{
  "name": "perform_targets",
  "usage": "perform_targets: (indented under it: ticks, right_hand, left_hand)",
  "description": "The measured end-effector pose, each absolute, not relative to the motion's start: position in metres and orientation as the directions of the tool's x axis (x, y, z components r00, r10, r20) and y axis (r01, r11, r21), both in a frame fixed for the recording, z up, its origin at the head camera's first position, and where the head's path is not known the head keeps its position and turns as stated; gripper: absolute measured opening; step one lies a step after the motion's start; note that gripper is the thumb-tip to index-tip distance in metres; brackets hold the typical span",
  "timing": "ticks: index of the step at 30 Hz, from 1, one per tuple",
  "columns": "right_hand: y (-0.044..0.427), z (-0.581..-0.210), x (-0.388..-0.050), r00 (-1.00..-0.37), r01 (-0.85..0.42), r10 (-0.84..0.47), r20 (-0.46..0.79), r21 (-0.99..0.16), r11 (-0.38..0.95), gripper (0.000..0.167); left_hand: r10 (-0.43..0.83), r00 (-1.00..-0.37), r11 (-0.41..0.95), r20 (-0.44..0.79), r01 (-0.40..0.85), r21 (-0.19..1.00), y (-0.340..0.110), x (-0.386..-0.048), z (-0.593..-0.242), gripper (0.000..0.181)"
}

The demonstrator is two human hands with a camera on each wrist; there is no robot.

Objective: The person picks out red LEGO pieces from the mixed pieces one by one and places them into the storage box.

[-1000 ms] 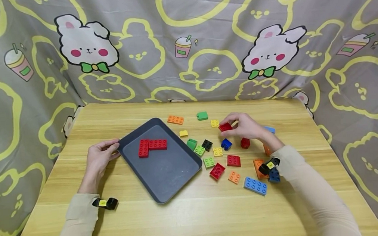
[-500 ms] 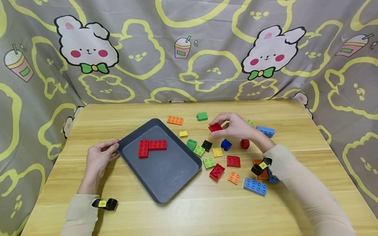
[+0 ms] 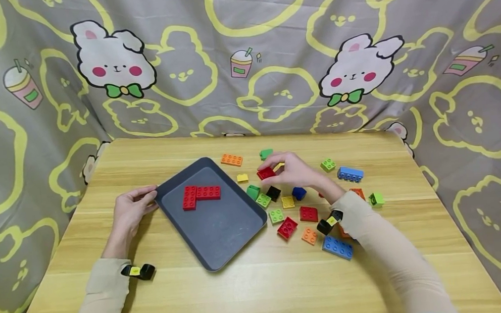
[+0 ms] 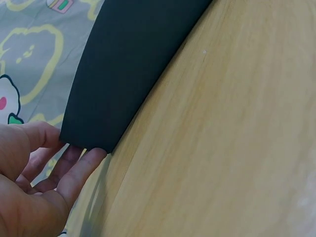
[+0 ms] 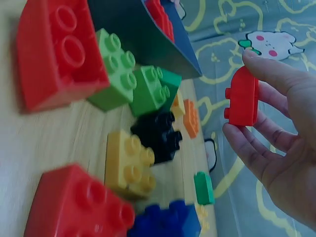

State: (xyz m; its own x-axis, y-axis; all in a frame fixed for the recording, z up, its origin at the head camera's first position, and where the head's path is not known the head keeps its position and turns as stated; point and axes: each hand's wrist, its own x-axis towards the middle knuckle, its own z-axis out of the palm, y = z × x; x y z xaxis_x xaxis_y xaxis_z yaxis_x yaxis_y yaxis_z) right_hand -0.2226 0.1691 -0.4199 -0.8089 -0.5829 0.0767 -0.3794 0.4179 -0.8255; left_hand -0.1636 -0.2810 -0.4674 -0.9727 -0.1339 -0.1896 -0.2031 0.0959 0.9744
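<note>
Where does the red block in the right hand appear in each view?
Head: the red block is near the centre, in the right hand.
Left wrist: not in it.
Right wrist: the red block is right of centre, above the middle.
Shared landmark: the dark gray tray, visible in all three.

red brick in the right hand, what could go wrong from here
The red brick is held only by the fingertips of the right hand, so it might slip and drop among the loose bricks.

The right forearm reaches over other bricks, so the sleeve or black wrist device could knock some.

The left hand grips one tray corner; a jerk might shift the two red bricks inside.
</note>
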Motion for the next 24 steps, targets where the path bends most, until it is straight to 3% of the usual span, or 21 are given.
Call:
perform_targets:
  ticks: [13, 24]
  right_hand:
    - [0.126, -0.421, -0.219, -0.734, -0.423, -0.674, 0.084, -0.833, 0.357, 0.033]
    - [0.090, -0.421, -0.215, -0.658, -0.491, -0.752, 0.036, -0.777, 0.393, 0.033]
  left_hand:
    - [-0.138, -0.973, 0.067, -0.184, -0.195, 0.979, -0.283, -0.163, -0.470, 0.033]
    - [-0.129, -0.974, 0.068, -0.186, -0.196, 0.978, -0.283, -0.164, -0.469, 0.040]
